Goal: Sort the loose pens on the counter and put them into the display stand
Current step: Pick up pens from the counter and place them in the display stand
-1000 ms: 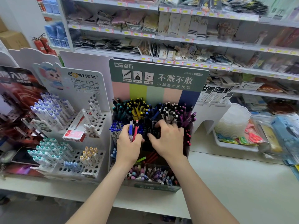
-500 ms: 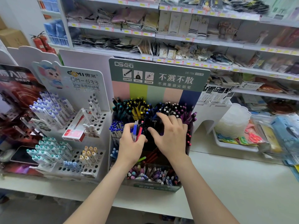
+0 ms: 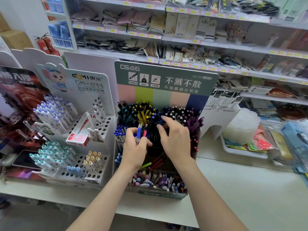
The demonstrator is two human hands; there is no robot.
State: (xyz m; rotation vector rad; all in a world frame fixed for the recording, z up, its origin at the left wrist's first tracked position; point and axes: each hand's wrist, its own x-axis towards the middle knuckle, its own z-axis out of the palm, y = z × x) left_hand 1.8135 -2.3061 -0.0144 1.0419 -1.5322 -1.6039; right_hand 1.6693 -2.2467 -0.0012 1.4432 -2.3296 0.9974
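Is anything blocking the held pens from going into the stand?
Nothing visible blocks them. The left hand holds the blue and red plastic pens right over the green-signed display stand; the right hand is beside them.

White table runs across the foreground. Behind it, white multi-tier shelves with yellow price tags carry packaged goods. At upper left: white wall, two red fire extinguishers, cardboard box. Grey floor shows below the table edge. Lighting is even and diffuse.

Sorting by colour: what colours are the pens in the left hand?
Blue and red pens, head view.
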